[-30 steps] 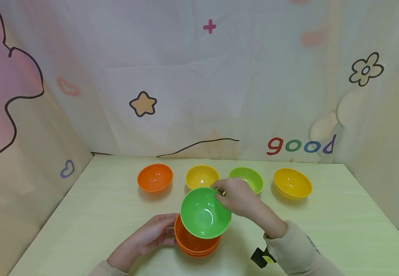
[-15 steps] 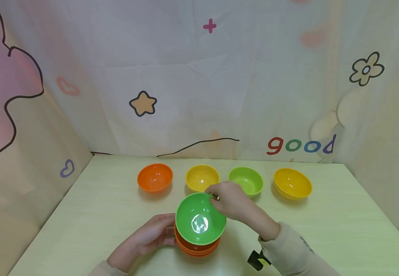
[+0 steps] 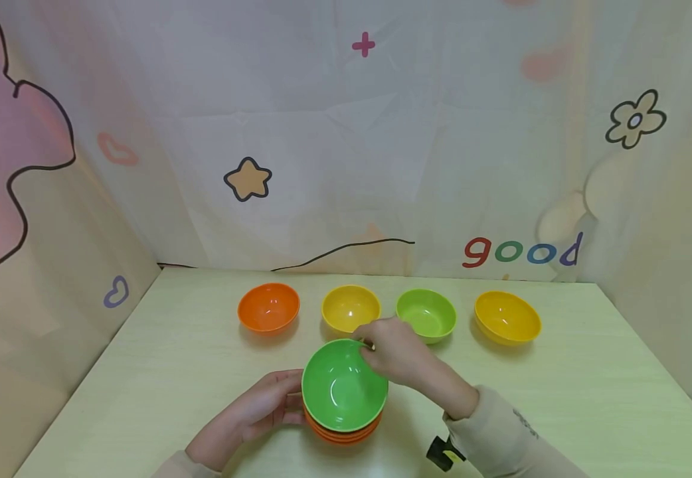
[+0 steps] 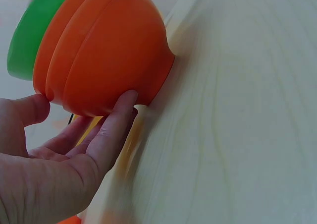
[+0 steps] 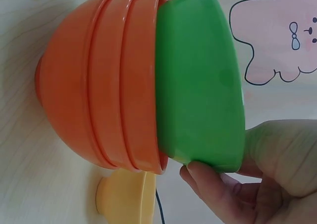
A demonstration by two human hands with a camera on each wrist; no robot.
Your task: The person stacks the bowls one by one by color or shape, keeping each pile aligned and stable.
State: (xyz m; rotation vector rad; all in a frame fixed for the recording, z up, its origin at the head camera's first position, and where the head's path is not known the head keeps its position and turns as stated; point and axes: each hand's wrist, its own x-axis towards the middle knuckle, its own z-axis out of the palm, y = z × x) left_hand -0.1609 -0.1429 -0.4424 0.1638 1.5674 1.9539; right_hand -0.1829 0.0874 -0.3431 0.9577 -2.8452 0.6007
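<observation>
In the head view, a green bowl (image 3: 345, 388) sits low into the top of a stack of three orange bowls (image 3: 341, 438). My right hand (image 3: 398, 353) pinches its far right rim between thumb and fingers. The right wrist view shows the green bowl (image 5: 200, 80) partly inside the uppermost orange bowl (image 5: 143, 80), its upper wall still standing out above that rim. My left hand (image 3: 271, 403) rests against the stack's left side. There, in the left wrist view, fairly straight fingers (image 4: 111, 130) touch the lowest orange bowl (image 4: 119, 55), with the thumb up by the rims.
Along the back of the table (image 3: 143, 372) stand an orange bowl (image 3: 269, 309), a yellow bowl (image 3: 350, 309), a light green bowl (image 3: 426, 315) and another yellow bowl (image 3: 507, 318). A printed cloth (image 3: 322, 133) hangs behind them.
My right hand has brought the green bowl left and down, from above the stack's right side to over its middle and into its mouth. The left hand has stayed in place.
</observation>
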